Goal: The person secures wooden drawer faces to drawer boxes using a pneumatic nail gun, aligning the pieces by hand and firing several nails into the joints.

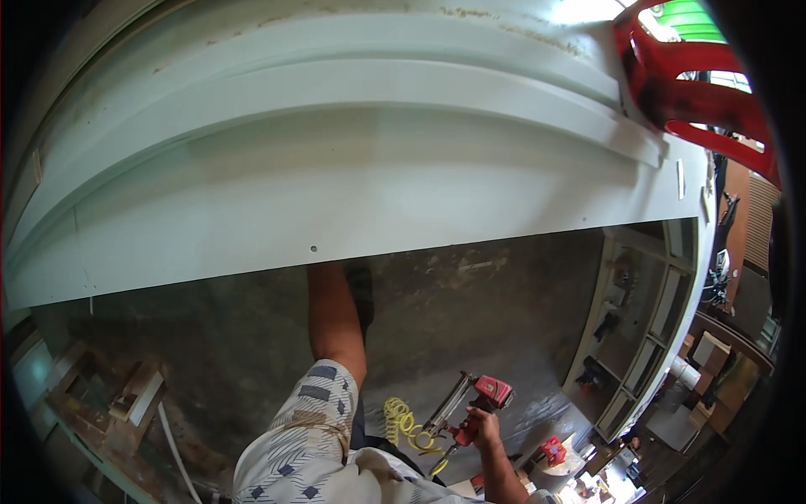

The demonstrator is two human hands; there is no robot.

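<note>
My right hand (480,427) is wrapped round the handle of a red and black nail gun (494,391), held low in front of me at the right. Its long magazine slants down to the left, and a yellow coiled air hose (409,427) hangs by it. A large white panel (361,185) spans the view ahead, with a raised strip along it and a small dark spot near its near edge. My left forearm (334,315) reaches forward and passes beneath that edge, so the panel hides my left hand.
A red plastic chair (697,97) rests at the panel's far right. Below right is a white frame with shelves (646,328). Wooden pieces (134,395) stand at the lower left. Boxes (714,353) and a cluttered work surface (600,483) lie farther right. The floor (470,319) is dark grey.
</note>
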